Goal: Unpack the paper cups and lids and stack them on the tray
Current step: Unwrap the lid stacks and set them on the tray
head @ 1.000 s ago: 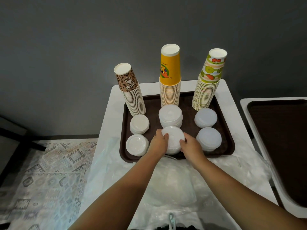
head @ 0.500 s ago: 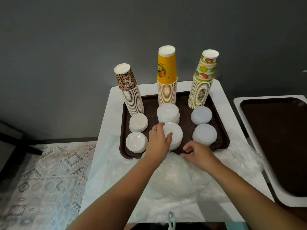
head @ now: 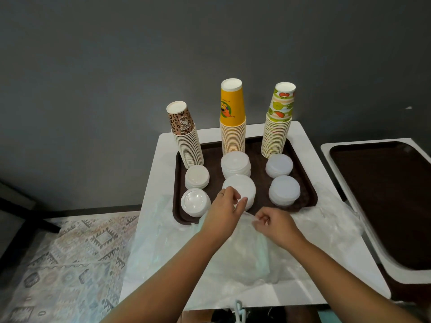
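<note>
A brown tray (head: 260, 183) on a white table (head: 158, 173) carries three upturned cup stacks: leopard-print (head: 186, 141), yellow (head: 232, 127) and fruit-print (head: 277, 127). In front of them stand several short stacks of white lids. My left hand (head: 224, 206) hovers at the near left edge of the front middle lid stack (head: 243, 186), fingers loosely bent, holding nothing that I can see. My right hand (head: 272, 226) is just in front of the tray and pinches the edge of a clear plastic bag (head: 245, 257) lying on the table.
More crumpled clear plastic (head: 335, 220) spreads over the table's near right side. A second, bare brown tray (head: 384, 194) sits on another white table to the right. A patterned rug (head: 70, 264) covers the floor at left. A dark wall stands close behind.
Both hands have come off the front middle lid stack. My right hand pulled back to the plastic bag and took hold of its edge; my left hand drew back to the stack's near edge.
</note>
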